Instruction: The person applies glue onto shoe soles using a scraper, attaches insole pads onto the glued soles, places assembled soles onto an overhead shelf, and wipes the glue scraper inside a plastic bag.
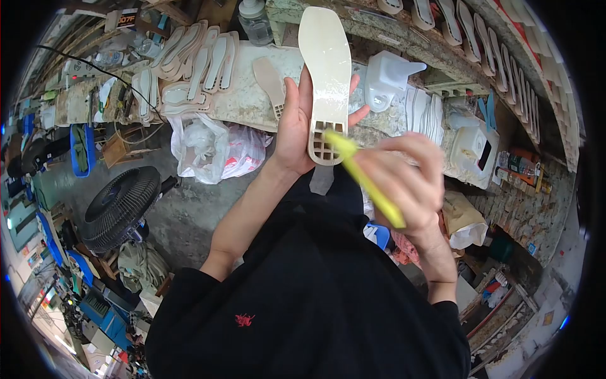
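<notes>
The left hand (295, 134) supports a cream shoe sole (326, 63) from below, its fingertips showing past the right edge and its thumb raised at the left. The sole is held above the near edge of the workbench (243, 115), broad end far, gridded heel end near; its smooth upper face shows a glossy reflection. The right hand (410, 180) grasps a yellow tool (374, 186) with its fingers curled around the handle. The tool slants from near right to far left, its tip over the heel grid; motion blur prevents confirming contact. On the workbench, a single smaller sole (268, 77) lies left of the held sole, with a pile of soles (205, 60) farther left. A clear bottle (255, 24) stands at the far side. To the right are a white container (388, 72) and a stack of white sole pieces (423, 114). Plastic bags (218, 150) hang at the near left edge, above a black fan (122, 205).
</notes>
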A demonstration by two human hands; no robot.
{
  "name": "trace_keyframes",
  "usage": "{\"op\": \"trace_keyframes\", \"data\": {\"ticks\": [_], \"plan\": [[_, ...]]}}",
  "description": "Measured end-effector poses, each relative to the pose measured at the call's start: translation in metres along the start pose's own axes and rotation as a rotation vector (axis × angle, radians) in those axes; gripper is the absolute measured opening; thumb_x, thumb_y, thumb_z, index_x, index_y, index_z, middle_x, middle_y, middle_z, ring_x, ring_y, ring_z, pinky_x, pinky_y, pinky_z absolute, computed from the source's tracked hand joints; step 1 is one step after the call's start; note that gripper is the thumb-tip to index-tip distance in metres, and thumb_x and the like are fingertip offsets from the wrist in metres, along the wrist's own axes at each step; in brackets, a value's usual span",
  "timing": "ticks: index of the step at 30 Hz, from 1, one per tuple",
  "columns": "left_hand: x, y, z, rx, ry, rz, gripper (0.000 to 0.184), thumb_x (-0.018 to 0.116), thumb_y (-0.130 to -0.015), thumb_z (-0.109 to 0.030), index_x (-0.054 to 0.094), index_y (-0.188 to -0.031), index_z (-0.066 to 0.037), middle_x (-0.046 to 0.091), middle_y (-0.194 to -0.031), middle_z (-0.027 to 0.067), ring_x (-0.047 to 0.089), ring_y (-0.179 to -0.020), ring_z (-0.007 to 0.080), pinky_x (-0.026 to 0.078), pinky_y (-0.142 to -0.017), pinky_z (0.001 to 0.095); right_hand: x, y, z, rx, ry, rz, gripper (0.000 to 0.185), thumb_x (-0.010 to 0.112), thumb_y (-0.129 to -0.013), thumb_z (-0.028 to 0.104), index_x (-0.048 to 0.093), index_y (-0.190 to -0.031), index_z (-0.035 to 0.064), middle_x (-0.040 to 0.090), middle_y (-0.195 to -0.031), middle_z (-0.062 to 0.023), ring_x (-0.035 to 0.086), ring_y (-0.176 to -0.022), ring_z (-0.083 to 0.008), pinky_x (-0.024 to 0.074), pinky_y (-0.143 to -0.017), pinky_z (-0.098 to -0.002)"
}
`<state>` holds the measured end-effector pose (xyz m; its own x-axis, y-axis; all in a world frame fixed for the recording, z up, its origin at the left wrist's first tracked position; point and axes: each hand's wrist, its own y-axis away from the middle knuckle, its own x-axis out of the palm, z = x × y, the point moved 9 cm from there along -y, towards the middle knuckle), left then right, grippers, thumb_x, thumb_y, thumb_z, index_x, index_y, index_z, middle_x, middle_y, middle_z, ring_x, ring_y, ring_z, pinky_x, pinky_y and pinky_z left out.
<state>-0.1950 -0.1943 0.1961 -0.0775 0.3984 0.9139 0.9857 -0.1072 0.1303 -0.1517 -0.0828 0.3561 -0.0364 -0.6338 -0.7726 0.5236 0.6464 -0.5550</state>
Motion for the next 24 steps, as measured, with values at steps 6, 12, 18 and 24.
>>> {"op": "trace_keyframes", "data": {"ticks": [6,12,18,24], "plan": [[0.002,-0.003,-0.001,-0.003,0.089,-0.025,0.066,0.019,-0.11,-0.062,0.027,-0.165,-0.026,0.034,-0.167,0.0062,0.026,-0.157,0.0387,0.03,-0.122,0.07,0.001,0.002,0.012,-0.086,-0.107,0.061,0.032,0.074,-0.076,0.014,0.075,-0.106,0.0019,0.073,-0.097,-0.0069,0.07,-0.097,-0.0253,0.0528,-0.099,-0.0474],[-0.004,0.003,0.001,-0.042,-0.058,-0.001,0.067,0.02,-0.11,-0.062,0.014,-0.167,-0.028,0.028,-0.169,0.0062,0.024,-0.157,0.0395,0.036,-0.119,0.0705,-0.001,0.034,-0.035,0.394,-0.508,-0.054,0.023,0.076,-0.075,-0.004,0.077,-0.097,0.0033,0.075,-0.093,-0.0079,0.071,-0.097,-0.0272,0.0481,-0.105,-0.0532],[0.007,0.02,0.022,-0.136,0.03,0.075,0.07,0.02,-0.108,-0.065,0.007,-0.167,-0.03,0.024,-0.17,0.0079,0.026,-0.156,0.0421,0.047,-0.111,0.0671,-0.002,0.066,-0.078,0.644,-0.205,-0.485,0.018,0.07,-0.086,-0.007,0.075,-0.101,0.0,0.073,-0.092,-0.0112,0.07,-0.094,-0.0279,0.0484,-0.104,-0.049],[0.015,0.036,0.032,-0.22,-0.102,0.128,0.077,0.023,-0.106,-0.07,-0.002,-0.168,-0.032,0.021,-0.17,0.011,0.03,-0.153,0.0498,0.049,-0.105,0.0709,0.001,0.04,-0.077,0.451,0.082,-0.318,0.018,0.074,-0.085,-0.004,0.074,-0.102,0.002,0.075,-0.099,-0.0119,0.071,-0.099,-0.0293,0.0463,-0.109,-0.0512]]}}
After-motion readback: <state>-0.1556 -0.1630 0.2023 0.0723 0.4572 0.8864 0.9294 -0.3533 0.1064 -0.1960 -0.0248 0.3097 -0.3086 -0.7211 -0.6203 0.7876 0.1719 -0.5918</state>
